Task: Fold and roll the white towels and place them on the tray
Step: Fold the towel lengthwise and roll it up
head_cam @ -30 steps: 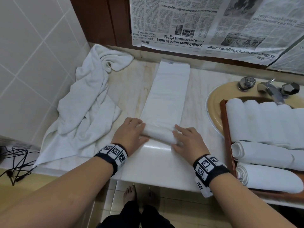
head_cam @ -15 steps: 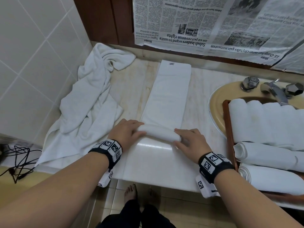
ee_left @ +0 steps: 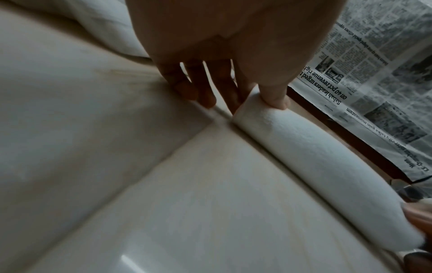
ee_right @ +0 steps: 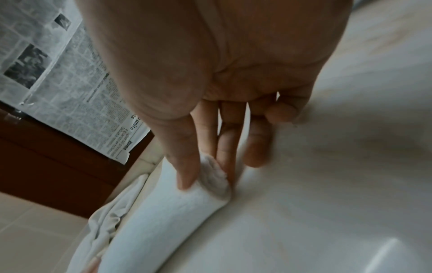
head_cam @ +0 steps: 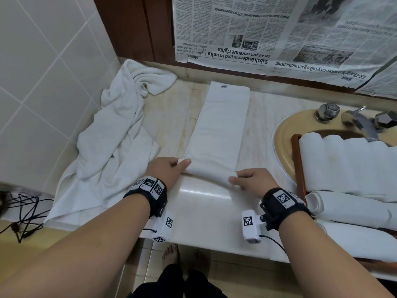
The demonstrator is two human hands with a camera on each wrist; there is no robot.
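Observation:
A white towel point(head_cam: 219, 130) folded into a long strip lies on the marble counter, running away from me. Its near end is wound into a thin roll point(head_cam: 208, 171) point(ee_left: 315, 157) point(ee_right: 168, 212). My left hand point(head_cam: 171, 168) point(ee_left: 254, 96) pinches the roll's left end, thumb on top and fingers behind. The roll's right end is pinched the same way by my right hand point(head_cam: 247, 179) point(ee_right: 208, 177). At the right, a wooden tray point(head_cam: 297, 160) over the sink holds several rolled white towels point(head_cam: 348, 164).
A heap of loose white towels point(head_cam: 116, 136) lies at the left against the tiled wall. The yellow sink point(head_cam: 283, 134) and chrome faucet point(head_cam: 361, 123) sit far right. Newspaper point(head_cam: 268, 33) covers the back wall. Black cables point(head_cam: 23, 211) hang at the lower left.
Both hands have moved away from me along the strip, turning the roll forward. The roll sits farther from the counter's edge and the flat strip is shorter.

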